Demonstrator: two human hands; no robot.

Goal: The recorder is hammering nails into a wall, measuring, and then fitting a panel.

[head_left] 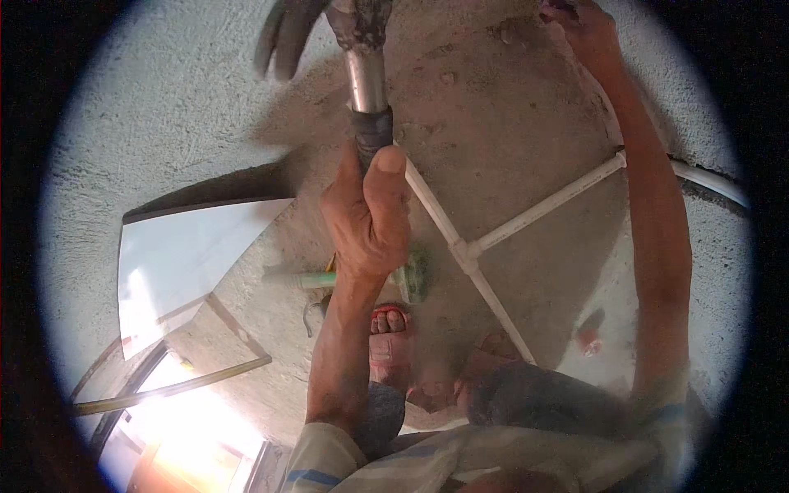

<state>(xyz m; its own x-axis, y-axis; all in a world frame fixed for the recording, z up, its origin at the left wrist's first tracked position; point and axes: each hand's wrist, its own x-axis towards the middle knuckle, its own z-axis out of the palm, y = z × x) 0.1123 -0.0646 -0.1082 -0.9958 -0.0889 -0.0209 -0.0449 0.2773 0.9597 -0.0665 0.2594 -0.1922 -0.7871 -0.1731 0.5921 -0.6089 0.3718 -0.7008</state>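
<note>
Hammer (367,82) fills your closed left hand (370,214) toward twelve o'clock. I can't tell how your right hand (593,39) grips at one; plain-looking pipe (542,202) lies at three.

The floor (559,263) is rough, dusty and grey-brown. A white pipe (501,314) runs across it toward the near edge, and from its joint (467,255) a white branch (546,202) slants to the right edge. Left of the joint lies a green tool (316,280), partly hidden; nearer stands a sandalled foot (389,349).
</note>
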